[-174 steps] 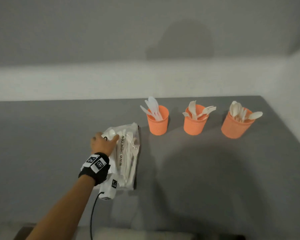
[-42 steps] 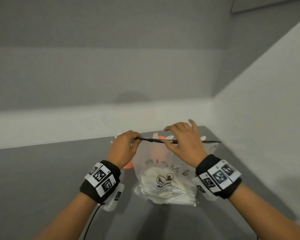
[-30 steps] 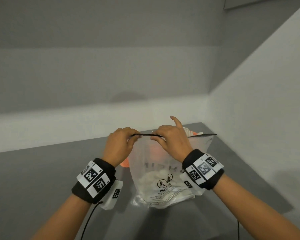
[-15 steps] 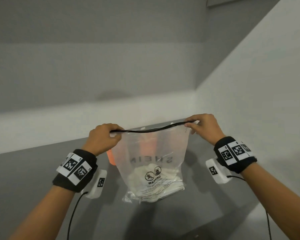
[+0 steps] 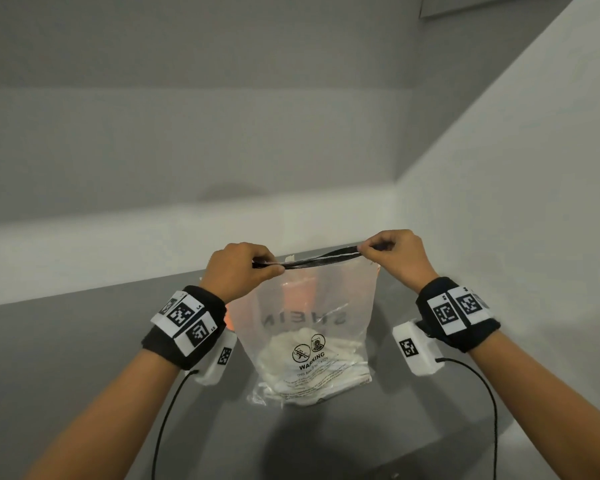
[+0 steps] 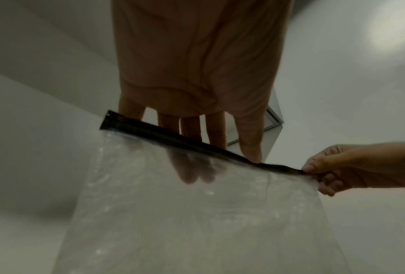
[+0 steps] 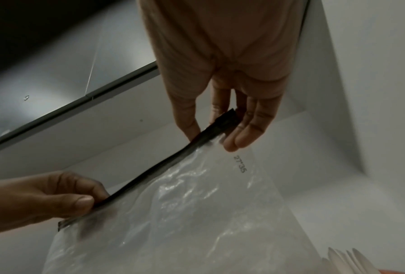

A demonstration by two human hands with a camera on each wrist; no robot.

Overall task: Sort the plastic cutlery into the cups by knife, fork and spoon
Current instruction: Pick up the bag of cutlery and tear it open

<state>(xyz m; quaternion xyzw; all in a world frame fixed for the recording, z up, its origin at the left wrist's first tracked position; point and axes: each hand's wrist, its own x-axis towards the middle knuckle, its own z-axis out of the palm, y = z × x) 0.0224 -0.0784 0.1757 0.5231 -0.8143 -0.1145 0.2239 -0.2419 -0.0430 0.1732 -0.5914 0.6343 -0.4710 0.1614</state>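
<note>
A clear plastic bag (image 5: 312,327) with a black zip strip (image 5: 321,262) along its top hangs upright over the grey table (image 5: 66,358), its bottom resting there. White plastic cutlery (image 5: 309,372) lies heaped in the bottom of the bag. My left hand (image 5: 243,271) pinches the left end of the strip, and my right hand (image 5: 392,254) pinches the right end. In the left wrist view the strip (image 6: 196,146) runs under my left fingers (image 6: 215,133). In the right wrist view my right fingers (image 7: 245,129) pinch the strip (image 7: 173,161). An orange cup (image 5: 297,296) shows blurred through the bag.
A white wall ledge (image 5: 84,251) runs behind the table and a white side wall (image 5: 516,202) rises at the right. White cutlery tips over an orange rim (image 7: 351,259) show at the bottom right of the right wrist view. Wrist cables hang from both arms.
Since the earliest frame both hands have lifted the bag off the table. My right hand slid along the zip strip to its right end, and the strip now looks twisted.
</note>
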